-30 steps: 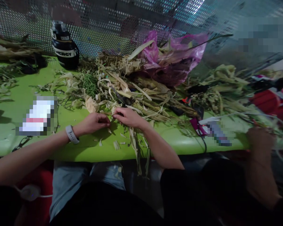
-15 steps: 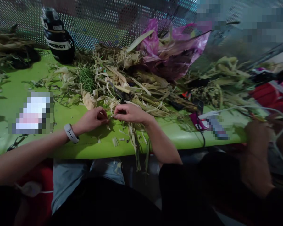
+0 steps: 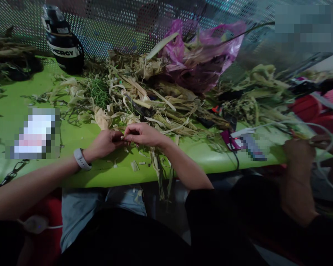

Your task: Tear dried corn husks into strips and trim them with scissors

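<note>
My left hand [image 3: 107, 143], with a pale watch on its wrist, is closed in a pinch over the green table [image 3: 80, 177]. Fingertip to fingertip with it, my right hand [image 3: 144, 135] pinches too. A tiny pale bit [image 3: 122, 137] shows between the fingertips, too small to name. Just behind the hands lies a heap of dried husks and leaves [image 3: 166, 99], with a dry, tan husk [image 3: 102, 118] at its near edge. Green stringy stems [image 3: 98, 91] rest in the heap. Below my right wrist, dry strips [image 3: 157, 166] hang over the table edge.
A black bottle [image 3: 63, 46] stands at the back left, before a perforated metal screen [image 3: 111, 22]. A pink plastic bag [image 3: 202, 62] sits behind the heap. Blurred-out phones lie at left [image 3: 36, 133] and right [image 3: 254, 147]. A co-worker's hands [image 3: 299, 149] are at the right.
My hands have come closer together, the right one shifting left until the fingertips meet. The whole view has shifted slightly.
</note>
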Demonstrator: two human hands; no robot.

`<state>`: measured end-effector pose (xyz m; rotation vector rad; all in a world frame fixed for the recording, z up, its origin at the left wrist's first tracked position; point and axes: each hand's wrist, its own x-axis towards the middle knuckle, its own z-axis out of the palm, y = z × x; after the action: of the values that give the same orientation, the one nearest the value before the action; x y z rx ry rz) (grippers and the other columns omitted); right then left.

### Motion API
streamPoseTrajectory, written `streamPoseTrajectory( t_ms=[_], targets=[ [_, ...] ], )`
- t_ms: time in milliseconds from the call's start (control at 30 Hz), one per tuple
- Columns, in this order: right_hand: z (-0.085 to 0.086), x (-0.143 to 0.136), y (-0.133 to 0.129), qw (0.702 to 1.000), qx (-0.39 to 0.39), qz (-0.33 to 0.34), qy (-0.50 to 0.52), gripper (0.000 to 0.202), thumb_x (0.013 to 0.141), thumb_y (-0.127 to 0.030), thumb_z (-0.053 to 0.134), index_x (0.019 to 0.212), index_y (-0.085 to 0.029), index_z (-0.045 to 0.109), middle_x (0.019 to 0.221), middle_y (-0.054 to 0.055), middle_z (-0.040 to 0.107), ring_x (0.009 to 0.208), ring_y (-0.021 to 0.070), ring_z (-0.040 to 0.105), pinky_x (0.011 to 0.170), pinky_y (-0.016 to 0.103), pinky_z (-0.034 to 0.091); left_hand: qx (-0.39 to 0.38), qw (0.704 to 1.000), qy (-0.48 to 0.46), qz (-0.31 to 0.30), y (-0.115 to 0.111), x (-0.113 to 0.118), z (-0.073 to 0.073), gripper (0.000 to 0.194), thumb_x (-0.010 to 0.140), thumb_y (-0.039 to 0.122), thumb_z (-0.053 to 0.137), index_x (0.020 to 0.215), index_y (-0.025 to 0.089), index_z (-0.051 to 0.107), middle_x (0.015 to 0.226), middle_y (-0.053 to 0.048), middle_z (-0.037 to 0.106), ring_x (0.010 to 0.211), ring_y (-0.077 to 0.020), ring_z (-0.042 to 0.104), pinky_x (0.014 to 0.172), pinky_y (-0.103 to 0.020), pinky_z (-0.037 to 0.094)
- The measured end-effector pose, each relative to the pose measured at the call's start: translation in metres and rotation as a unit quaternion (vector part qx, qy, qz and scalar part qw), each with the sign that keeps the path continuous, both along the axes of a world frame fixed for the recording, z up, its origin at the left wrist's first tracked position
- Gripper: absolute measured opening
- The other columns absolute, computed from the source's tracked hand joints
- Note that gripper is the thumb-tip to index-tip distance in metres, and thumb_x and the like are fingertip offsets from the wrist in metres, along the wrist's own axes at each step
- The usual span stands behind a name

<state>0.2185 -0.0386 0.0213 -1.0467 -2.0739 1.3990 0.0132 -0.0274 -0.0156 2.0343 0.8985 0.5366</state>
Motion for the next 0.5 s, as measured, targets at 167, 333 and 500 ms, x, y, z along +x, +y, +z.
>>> streamPoseTrajectory(
  t_ms=[167,333,500],
  targets=[
    [-0.016,-0.002,0.02,0.989,-0.018,-0.119,0.082,0.022,0.083,-0.033,0.06,0.098,-0.018,0.053,0.08,0.0,0.062,0.059,0.0102,0.055,0.056,0.025,0.048,-0.017,0.999,0.029,-0.004,-0.002,0.001,0.013,0.031,0.086,0.041,0.058,0.083,0.013,0.071,0.071,-0.004,0.067,0.06,-0.0118,0.053,0.056,-0.023,0.038],
    [-0.007,0.016,0.023,0.921,0.166,-0.339,0.093,0.039,0.076,-0.027,0.061,0.114,-0.021,0.053,0.114,0.008,0.062,0.099,0.0182,0.059,0.084,0.033,0.049,-0.045,0.997,0.053,0.015,-0.002,0.002,0.017,0.038,0.088,0.046,0.054,0.08,0.013,0.071,0.058,-0.001,0.057,0.049,-0.0088,0.038,0.047,-0.023,0.027],
    [0.018,0.021,-0.005,0.959,0.181,-0.139,-0.171,0.017,0.08,-0.029,0.056,0.082,-0.016,0.068,0.078,0.003,0.067,0.071,0.0141,0.055,0.069,0.028,0.041,-0.064,0.997,0.041,0.003,-0.001,0.002,0.013,0.039,0.09,0.046,0.052,0.081,0.013,0.071,0.06,-0.001,0.057,0.051,-0.009,0.039,0.048,-0.023,0.027]
  ],
)
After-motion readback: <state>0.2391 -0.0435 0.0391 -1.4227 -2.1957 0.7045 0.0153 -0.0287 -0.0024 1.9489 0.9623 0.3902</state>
